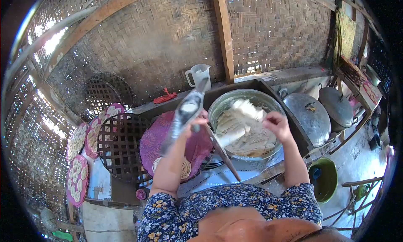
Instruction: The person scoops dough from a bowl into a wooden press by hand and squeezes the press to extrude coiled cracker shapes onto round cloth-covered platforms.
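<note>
Partway, it seems

My left hand grips a blurred metal tool; my right hand curls above the basin, its hold unclear. Dough lies inside. Coils cover the leftmost mats; the nearer purple mat shows few.

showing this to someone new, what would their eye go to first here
Probably the big metal basin of pale mixture, right of centre, with the right hand at its right side. Next, the motion-blurred grey tool at the left hand, near the centre. On the left, pale rounds on pink discs also stand out.
</note>
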A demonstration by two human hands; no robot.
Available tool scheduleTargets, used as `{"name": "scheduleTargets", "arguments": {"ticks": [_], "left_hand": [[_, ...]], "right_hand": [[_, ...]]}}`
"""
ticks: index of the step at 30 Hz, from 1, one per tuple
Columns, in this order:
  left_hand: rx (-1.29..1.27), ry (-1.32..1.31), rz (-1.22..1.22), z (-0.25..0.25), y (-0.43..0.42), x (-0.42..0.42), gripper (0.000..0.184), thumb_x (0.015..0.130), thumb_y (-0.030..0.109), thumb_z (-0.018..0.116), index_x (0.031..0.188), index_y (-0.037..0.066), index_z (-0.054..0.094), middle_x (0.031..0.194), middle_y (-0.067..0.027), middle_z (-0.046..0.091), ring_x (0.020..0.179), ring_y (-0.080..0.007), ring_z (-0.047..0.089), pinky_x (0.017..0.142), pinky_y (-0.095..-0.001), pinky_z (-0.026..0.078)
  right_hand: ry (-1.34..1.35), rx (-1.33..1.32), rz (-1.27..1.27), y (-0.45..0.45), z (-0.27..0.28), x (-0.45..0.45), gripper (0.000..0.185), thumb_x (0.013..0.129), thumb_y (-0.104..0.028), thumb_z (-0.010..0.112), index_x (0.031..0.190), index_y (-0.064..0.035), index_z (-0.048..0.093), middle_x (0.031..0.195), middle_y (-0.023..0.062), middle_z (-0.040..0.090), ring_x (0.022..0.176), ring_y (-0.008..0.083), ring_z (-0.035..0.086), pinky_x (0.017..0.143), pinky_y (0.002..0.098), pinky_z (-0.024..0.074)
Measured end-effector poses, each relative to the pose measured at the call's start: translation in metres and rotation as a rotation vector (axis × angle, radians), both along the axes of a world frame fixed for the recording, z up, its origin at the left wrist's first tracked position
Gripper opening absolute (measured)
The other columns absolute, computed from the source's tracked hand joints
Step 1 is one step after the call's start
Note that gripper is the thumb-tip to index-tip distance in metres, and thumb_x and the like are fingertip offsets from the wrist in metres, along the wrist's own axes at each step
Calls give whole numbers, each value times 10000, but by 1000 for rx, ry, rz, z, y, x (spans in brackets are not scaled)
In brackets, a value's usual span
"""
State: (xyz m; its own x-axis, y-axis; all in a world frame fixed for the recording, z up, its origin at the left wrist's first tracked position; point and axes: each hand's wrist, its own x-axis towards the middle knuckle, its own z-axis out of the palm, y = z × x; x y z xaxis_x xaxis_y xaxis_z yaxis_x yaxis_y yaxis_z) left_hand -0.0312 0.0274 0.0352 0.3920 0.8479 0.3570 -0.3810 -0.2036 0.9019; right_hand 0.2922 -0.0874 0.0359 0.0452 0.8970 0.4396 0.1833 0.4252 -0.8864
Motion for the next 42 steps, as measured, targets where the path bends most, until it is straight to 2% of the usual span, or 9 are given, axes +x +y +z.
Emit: {"name": "scheduleTargets", "arguments": {"ticks": [2, 5, 7, 17, 23, 29, 37, 39, 42], "left_hand": [[79, -243, -128, 21, -10, -8, 289, 572, 96, 655, 847, 28, 599, 872, -98, 550, 713, -278, 602, 817, -497, 476], [50, -624, -451, 20, -2, -15, 260, 613, 130, 652, 861, 80, 593, 897, -64, 500, 766, -296, 588, 966, -519, 362], [54, -705, -584, 15, -4, -16, 210, 688, 212, 643, 873, 136, 576, 914, -17, 446, 815, -205, 549, 1054, -481, 265], [-15, -788, -633, -13, -23, -11, 208, 666, 232, 656, 840, 156, 570, 895, -13, 435, 809, -177, 512, 1037, -447, 274], [19, -832, -586, -21, -23, -23, 240, 666, 244, 659, 876, 161, 577, 910, -18, 437, 812, -184, 523, 1040, -441, 282], [181, -634, -309, 12, -19, -32, 253, 706, 221, 636, 948, 165, 591, 927, -15, 465, 847, -176, 532, 1029, -446, 286], [965, 138, 525, 76, -75, 0, 303, 579, 45, 721, 833, 96, 565, 831, -19, 534, 781, -195, 556, 974, -474, 335], [1074, 197, 622, 51, -70, 7, 283, 600, 133, 748, 824, 154, 576, 844, 14, 467, 822, -158, 526, 967, -437, 338], [757, 242, 497, 22, -76, 2, 454, 629, 158, 738, 1019, 148, 505, 921, -8, 480, 829, -208, 546, 874, -488, 408]], "right_hand": [[97, -27, -43, 3, -2, 7, 137, 783, -69, 650, 894, -6, 600, 809, 16, 603, 749, 67, 536, 656, 214, 426], [21, -79, 42, 4, -7, -2, 131, 777, -82, 664, 852, 7, 605, 767, 15, 617, 712, 66, 555, 660, 215, 450], [12, -53, 150, -3, -3, -26, 139, 771, -107, 680, 836, -2, 617, 732, 10, 611, 658, 61, 545, 593, 222, 438], [-431, 389, 157, 10, 4, -65, 221, 648, -170, 751, 756, -28, 622, 667, 73, 599, 541, 196, 557, 504, 284, 437], [-423, 181, 103, -29, -24, -48, 221, 661, -161, 753, 753, -8, 623, 601, 74, 576, 515, 166, 548, 484, 277, 425], [-148, -80, 37, -53, -45, -50, 228, 708, -168, 735, 796, 11, 623, 625, 63, 582, 564, 114, 544, 527, 257, 429], [-72, -270, -148, -38, -47, -52, 274, 755, -240, 700, 807, 20, 628, 638, 35, 576, 586, 77, 498, 556, 247, 421], [-21, -258, -167, -37, -57, -60, 287, 750, -256, 706, 801, 16, 630, 624, 32, 567, 585, 76, 490, 548, 247, 414], [84, -185, -202, -31, -73, -73, 296, 744, -272, 710, 775, 11, 627, 600, 20, 544, 568, 75, 467, 521, 248, 395]]}}
